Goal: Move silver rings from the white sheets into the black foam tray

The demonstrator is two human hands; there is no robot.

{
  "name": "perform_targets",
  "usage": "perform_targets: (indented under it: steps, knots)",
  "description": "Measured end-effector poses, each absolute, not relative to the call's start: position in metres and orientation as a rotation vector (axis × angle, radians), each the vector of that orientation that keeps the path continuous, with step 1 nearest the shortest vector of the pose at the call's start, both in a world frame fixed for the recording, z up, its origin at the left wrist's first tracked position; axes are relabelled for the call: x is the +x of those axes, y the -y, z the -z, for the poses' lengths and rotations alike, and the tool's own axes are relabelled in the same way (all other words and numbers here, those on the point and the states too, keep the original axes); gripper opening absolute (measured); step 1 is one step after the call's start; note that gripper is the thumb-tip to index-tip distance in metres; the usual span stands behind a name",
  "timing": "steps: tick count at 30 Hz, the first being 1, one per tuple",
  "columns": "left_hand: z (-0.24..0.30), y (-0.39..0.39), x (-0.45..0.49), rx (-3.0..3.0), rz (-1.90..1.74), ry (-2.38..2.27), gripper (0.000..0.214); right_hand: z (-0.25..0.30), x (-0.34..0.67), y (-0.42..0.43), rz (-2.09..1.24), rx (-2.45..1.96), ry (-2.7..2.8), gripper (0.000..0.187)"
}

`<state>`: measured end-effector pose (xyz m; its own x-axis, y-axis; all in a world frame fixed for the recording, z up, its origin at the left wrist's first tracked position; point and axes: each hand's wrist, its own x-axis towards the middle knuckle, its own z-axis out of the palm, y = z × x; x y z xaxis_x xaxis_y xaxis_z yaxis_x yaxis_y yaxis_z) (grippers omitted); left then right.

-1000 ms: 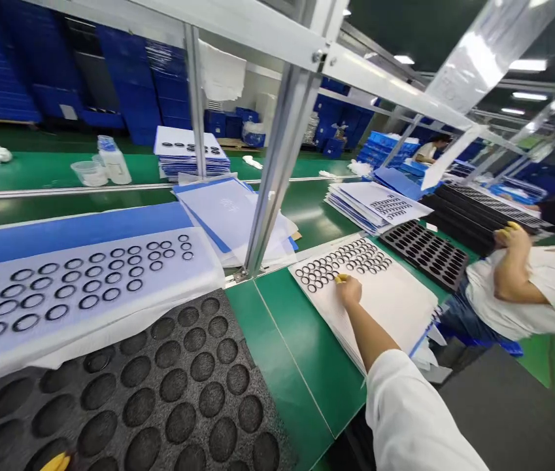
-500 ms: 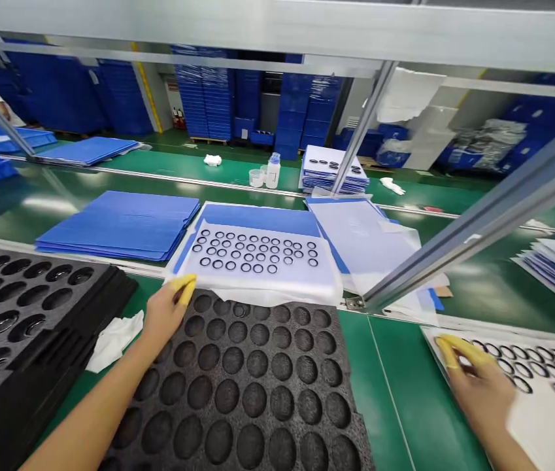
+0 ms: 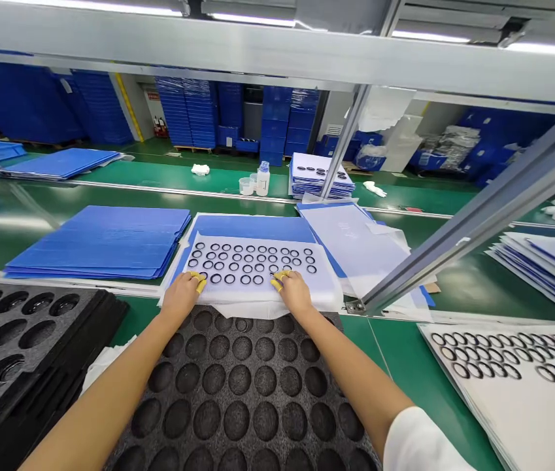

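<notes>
A white sheet (image 3: pixel 257 288) carrying rows of small black rings (image 3: pixel 250 258) lies on a blue board, just beyond a black foam tray (image 3: pixel 238 386) full of round pockets. Both my hands rest on the sheet's near edge, by the closest row of rings. My left hand (image 3: pixel 183 296) has its yellow-capped thumb and finger pinched together near the row's left end. My right hand (image 3: pixel 294 292) pinches the same way near the row's right end. Whatever is between the fingertips is too small to make out. Both forearms stretch over the foam tray.
A stack of blue sheets (image 3: pixel 100 239) lies at the left, with stacked black trays (image 3: pixel 12 340) and a white cloth (image 3: pixel 105 363) nearer me. Another white sheet with rings (image 3: pixel 512 386) sits at the right. A slanted metal post (image 3: pixel 478 222) crosses the right side. A bottle (image 3: pixel 262 180) stands beyond.
The view swung left from the right-hand sheet to the middle one. My right hand left that sheet and joined my left hand, which came off the foam tray's corner, at the near row of rings.
</notes>
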<state>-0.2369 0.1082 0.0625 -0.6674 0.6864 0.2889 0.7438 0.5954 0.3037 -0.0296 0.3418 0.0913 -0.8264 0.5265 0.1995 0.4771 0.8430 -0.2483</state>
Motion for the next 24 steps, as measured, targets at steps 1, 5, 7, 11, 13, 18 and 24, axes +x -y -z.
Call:
perform_targets:
  steps: [1, 5, 7, 11, 13, 18, 24]
  knots:
    - [-0.062, -0.109, -0.238, -1.219, 0.589, 2.673, 0.028, -0.091, -0.030, -0.343, -0.274, -0.783, 2.771, 0.021]
    - [-0.062, -0.115, -0.236, -1.261, 0.521, 2.665, 0.028, -0.093, -0.031, -0.341, -0.266, -0.794, 2.782, 0.022]
    - [-0.062, -0.121, -0.232, -1.290, 0.484, 2.669, 0.027, -0.095, -0.037, -0.337, -0.263, -0.742, 2.794, 0.024]
    - [-0.061, -0.130, -0.225, -1.338, 0.402, 2.684, 0.023, -0.098, -0.051, -0.329, -0.247, -0.582, 2.848, 0.022]
    - [-0.062, -0.132, -0.223, -1.350, 0.374, 2.688, 0.022, -0.100, -0.054, -0.327, -0.227, -0.510, 2.877, 0.021]
    - [-0.070, -0.134, -0.217, -1.366, 0.356, 2.693, 0.025, -0.107, -0.052, -0.326, -0.175, -0.365, 2.947, 0.021]
    - [-0.079, -0.154, -0.201, -1.403, 0.341, 2.738, 0.027, -0.111, -0.064, -0.310, -0.184, -0.388, 2.955, 0.025]
